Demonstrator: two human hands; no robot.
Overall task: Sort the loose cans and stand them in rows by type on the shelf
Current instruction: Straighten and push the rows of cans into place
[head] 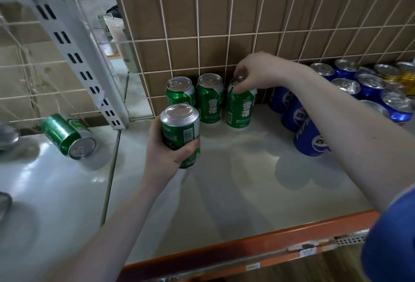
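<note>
Gripping an upturned green can (180, 134) with curled fingers, the left hand (165, 153) holds it above the white shelf (224, 180). Farther back, the right hand (258, 73) pinches the rim of the rightmost standing green can (240, 107); blue Pepsi cans (312, 138) stand right.

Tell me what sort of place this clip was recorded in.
Probably a shop or stockroom aisle: a white shelf with an orange front edge carrying price tags, a wire-grid back panel, and drink cans in rows.

Head view, close, down onto shelf (224, 180)
</note>
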